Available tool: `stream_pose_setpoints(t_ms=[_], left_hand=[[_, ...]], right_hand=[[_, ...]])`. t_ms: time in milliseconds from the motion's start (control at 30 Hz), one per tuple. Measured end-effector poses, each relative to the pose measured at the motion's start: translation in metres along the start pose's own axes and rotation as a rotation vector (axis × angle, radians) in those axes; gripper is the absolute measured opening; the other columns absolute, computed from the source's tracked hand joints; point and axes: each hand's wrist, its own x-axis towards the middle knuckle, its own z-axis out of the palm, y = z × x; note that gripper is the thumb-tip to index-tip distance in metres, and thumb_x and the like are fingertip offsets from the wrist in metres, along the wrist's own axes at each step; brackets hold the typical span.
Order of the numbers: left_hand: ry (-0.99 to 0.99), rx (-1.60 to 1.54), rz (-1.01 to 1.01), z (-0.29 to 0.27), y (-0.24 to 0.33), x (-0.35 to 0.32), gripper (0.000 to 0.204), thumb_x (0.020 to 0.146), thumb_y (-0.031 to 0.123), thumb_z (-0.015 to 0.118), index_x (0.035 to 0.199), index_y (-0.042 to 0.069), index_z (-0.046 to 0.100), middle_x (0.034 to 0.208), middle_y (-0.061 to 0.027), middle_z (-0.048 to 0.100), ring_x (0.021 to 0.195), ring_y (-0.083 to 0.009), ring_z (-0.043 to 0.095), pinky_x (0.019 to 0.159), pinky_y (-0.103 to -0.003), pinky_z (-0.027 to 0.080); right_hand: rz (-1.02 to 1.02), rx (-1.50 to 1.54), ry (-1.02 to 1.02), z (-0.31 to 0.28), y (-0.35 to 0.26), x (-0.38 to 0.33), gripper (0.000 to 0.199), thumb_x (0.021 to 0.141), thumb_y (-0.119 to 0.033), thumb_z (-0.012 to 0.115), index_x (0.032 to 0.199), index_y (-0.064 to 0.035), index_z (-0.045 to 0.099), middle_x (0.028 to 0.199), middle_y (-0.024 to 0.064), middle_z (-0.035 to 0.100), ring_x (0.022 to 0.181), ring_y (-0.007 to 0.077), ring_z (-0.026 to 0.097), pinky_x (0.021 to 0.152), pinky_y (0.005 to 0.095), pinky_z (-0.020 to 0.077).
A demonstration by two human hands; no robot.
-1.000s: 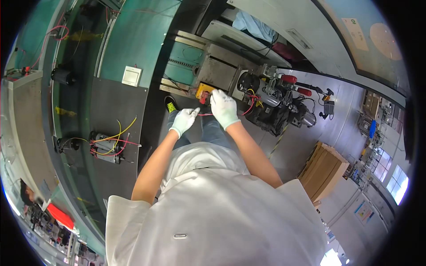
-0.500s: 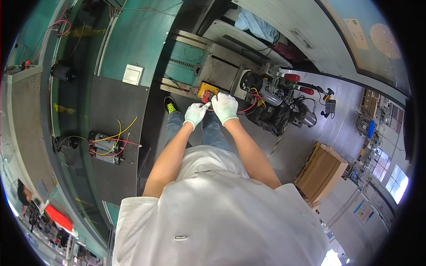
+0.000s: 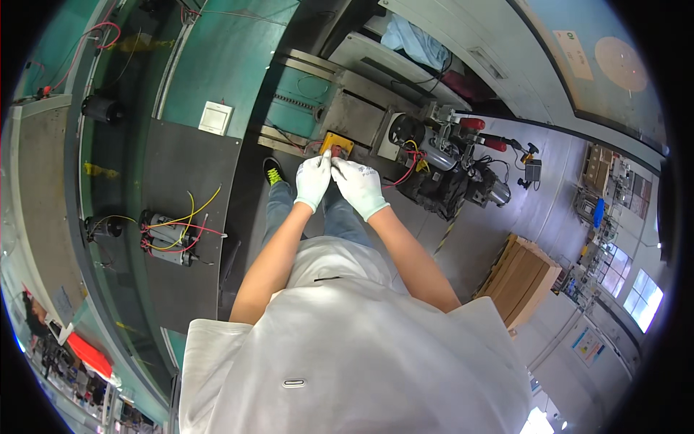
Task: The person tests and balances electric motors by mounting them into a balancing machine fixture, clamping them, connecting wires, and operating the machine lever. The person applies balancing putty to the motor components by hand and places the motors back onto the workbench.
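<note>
Both my hands wear white gloves and meet in front of me, fingertips almost touching. My left hand (image 3: 314, 181) is closed, its thumb and fingers pinched at the near edge of a yellow block (image 3: 337, 142). Beside it, my right hand (image 3: 358, 184) is also pinched closed. A small red part (image 3: 335, 150) shows at the fingertips, against the yellow block; what exactly each hand grips is hidden. A red wire (image 3: 400, 179) runs from beside my right hand toward a grey cylindrical motor (image 3: 439, 153) in a clamping fixture.
Red-handled toggle clamps (image 3: 473, 124) stand by the fixture at right. On the dark bench at left lie motors with red and yellow wires (image 3: 168, 235) and a white switch (image 3: 215, 118). Stacked cardboard (image 3: 517, 278) sits on the floor at lower right.
My left hand has moved up to the red part, and my right hand has turned and shifted slightly left and down. The fingertips are closer together.
</note>
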Motion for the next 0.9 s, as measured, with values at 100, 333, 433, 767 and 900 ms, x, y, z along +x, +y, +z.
stream_pose_setpoints(t_ms=[100,333,433,767,900], left_hand=[[0.101,0.093,0.169,0.011,-0.01,0.003,0.035,0.099,0.031,0.051,0.116,0.005,0.067,0.121,-0.0219,0.063,0.111,-0.0383,0.059,0.097,-0.045,0.046],[0.166,0.343,0.334,0.045,-0.046,0.007,0.043,0.099,0.028,0.048,0.139,0.016,0.054,0.143,-0.0194,0.049,0.13,-0.0363,0.046,0.108,-0.045,0.039],[0.15,0.349,0.327,0.046,-0.048,0.008,0.044,0.099,0.029,0.048,0.141,0.017,0.052,0.142,-0.0182,0.049,0.128,-0.0354,0.049,0.107,-0.044,0.04],[0.176,0.322,0.302,0.049,-0.041,0.002,0.043,0.097,0.023,0.05,0.139,0.013,0.052,0.14,-0.019,0.049,0.129,-0.0376,0.047,0.108,-0.043,0.04],[0.206,0.322,0.297,0.054,-0.041,0.0,0.042,0.097,0.023,0.05,0.137,0.011,0.053,0.141,-0.0181,0.049,0.129,-0.0372,0.048,0.107,-0.043,0.041]], right_hand=[[0.022,-0.102,0.099,0.007,0.022,0.012,0.016,0.089,-0.025,0.06,0.085,-0.0106,0.064,0.081,0.0106,0.066,0.075,0.0317,0.067,0.067,0.0431,0.0537],[0.094,-0.211,0.082,0.01,0.043,0.04,0.015,0.087,-0.024,0.06,0.086,-0.0094,0.062,0.082,0.0128,0.067,0.077,0.0342,0.067,0.069,0.0466,0.0536],[0.057,-0.19,-0.001,0.008,0.043,0.042,0.018,0.086,-0.026,0.059,0.085,-0.0092,0.063,0.083,0.0127,0.068,0.077,0.0341,0.068,0.07,0.0473,0.0536],[-0.019,-0.247,-0.063,0.015,0.048,0.051,0.016,0.084,-0.025,0.062,0.081,-0.0087,0.062,0.077,0.0142,0.068,0.074,0.0338,0.067,0.068,0.0465,0.0533],[-0.14,-0.312,-0.134,0.016,0.053,0.054,0.015,0.084,-0.025,0.063,0.084,-0.0096,0.063,0.077,0.0131,0.068,0.075,0.0329,0.068,0.068,0.0457,0.0533]])
